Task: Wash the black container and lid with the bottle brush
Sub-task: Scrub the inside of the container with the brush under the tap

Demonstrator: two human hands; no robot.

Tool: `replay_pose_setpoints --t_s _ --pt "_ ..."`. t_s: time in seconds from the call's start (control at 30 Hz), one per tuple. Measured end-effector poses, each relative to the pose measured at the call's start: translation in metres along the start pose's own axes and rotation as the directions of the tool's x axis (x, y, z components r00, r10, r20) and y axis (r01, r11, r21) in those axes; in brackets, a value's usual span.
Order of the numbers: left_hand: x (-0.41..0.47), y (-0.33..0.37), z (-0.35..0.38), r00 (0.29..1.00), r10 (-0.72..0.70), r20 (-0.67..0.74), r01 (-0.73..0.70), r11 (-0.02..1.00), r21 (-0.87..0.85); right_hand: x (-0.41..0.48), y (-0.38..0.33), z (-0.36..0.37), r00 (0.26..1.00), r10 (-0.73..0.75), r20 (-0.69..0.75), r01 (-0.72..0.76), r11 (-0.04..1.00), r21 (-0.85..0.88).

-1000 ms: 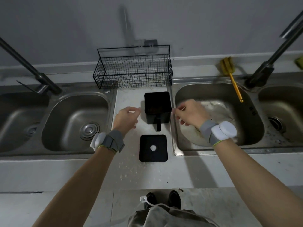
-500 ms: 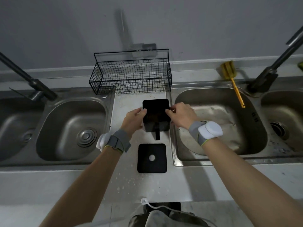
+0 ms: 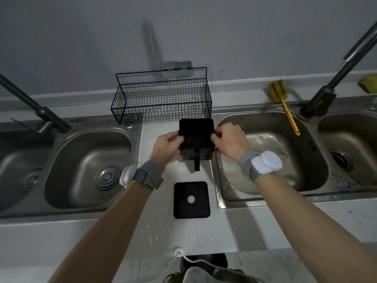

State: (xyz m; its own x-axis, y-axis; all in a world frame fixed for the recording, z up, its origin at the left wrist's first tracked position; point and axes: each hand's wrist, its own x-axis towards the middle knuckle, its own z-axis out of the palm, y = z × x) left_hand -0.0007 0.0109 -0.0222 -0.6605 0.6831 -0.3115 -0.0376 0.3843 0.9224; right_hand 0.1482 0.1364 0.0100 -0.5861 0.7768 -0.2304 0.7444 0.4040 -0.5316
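We hold the black container (image 3: 196, 137) at the narrow worktop (image 3: 159, 227) between the left sink (image 3: 81, 152) and right sink (image 3: 295, 144), left hand (image 3: 166, 148) and right hand (image 3: 228, 137) each curled round a side, and judge that a slippery grip could drop it onto the lid (image 3: 191, 200) lying nearer us.

Arms outstretched, left grip (image 3: 166, 147) and right grip (image 3: 228, 139) clasp the black container (image 3: 196, 133).

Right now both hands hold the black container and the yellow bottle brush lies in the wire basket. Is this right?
Not quite. The head view shows the yellow bottle brush at the back rim of the sink right of the counter, not in the wire basket. The left hand and right hand do hold the black container.
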Motion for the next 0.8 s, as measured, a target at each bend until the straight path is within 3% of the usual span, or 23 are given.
replay_pose_setpoints --t_s 0.23,0.53,0.8 --pt "-0.008 0.011 0.005 0.976 -0.115 0.184 0.134 0.986 -0.096 -0.031 0.007 -0.029 0.997 0.047 -0.057 -0.044 0.998 0.048" --pt "-0.017 0.038 0.032 0.895 -0.108 0.432 0.201 0.964 -0.174 -0.071 0.013 -0.069 0.976 0.105 -0.192 -0.082 0.989 0.126" --pt "-0.017 0.036 0.060 0.883 -0.132 0.451 0.227 0.960 -0.164 -0.071 0.047 -0.077 0.969 0.107 -0.223 -0.079 0.988 0.133"
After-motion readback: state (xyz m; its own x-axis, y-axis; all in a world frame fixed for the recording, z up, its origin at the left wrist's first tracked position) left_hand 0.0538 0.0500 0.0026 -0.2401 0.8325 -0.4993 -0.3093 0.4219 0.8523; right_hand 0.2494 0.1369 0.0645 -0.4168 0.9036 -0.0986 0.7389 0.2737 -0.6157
